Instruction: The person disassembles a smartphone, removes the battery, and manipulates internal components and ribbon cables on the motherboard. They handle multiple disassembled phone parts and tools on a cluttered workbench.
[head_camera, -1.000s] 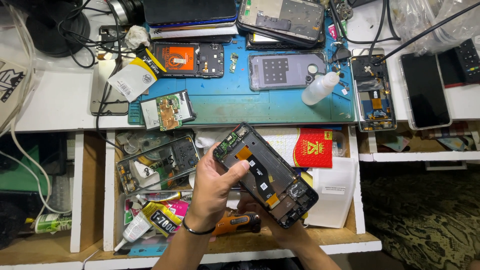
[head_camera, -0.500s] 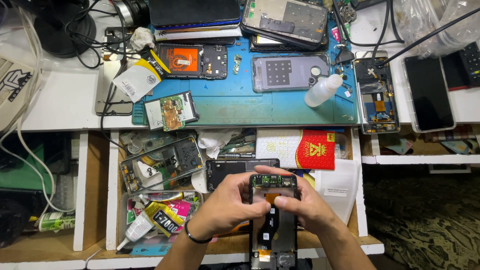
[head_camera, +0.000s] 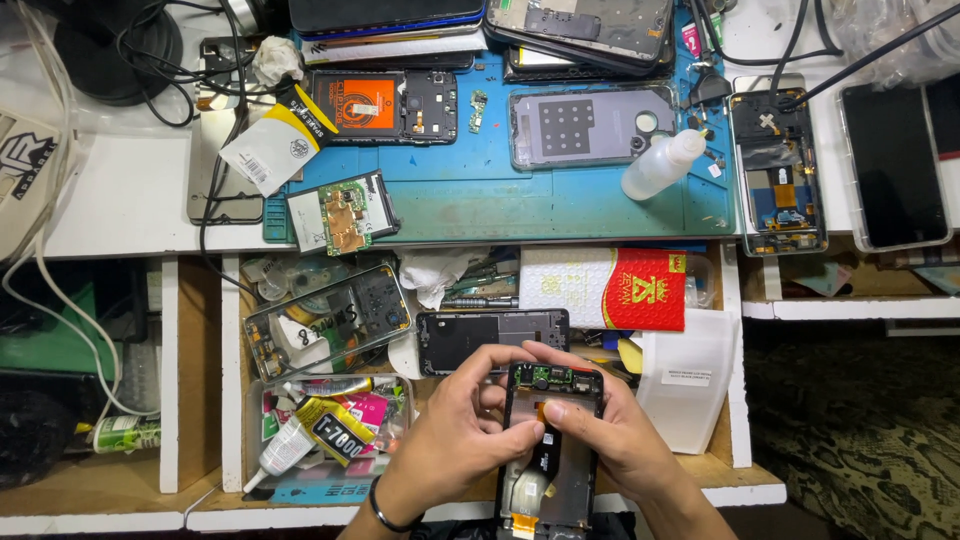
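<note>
Mat (head_camera: 560, 205): on the bench, landmark.
Bottle (head_camera: 664, 165): on mat, right end.
Board (head_camera: 343, 211): mat's near-left corner.
Drawer (head_camera: 231, 390): before mat.
Phone (head_camera: 551, 445): over drawer, between both hands.
Glue (head_camera: 300, 435): in drawer, left of phone.

Matt blue mat (head_camera: 560, 205), seemingly rubber; bare wooden drawer (head_camera: 727, 400); glossy glue tube (head_camera: 300, 435).

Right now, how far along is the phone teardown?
Done: the opened phone has its back off, boards and orange flex exposed. In hand: left hand and right hand grip it, fingers pressing mid-board. Left: it is uncovered, nothing closed over it.
</note>
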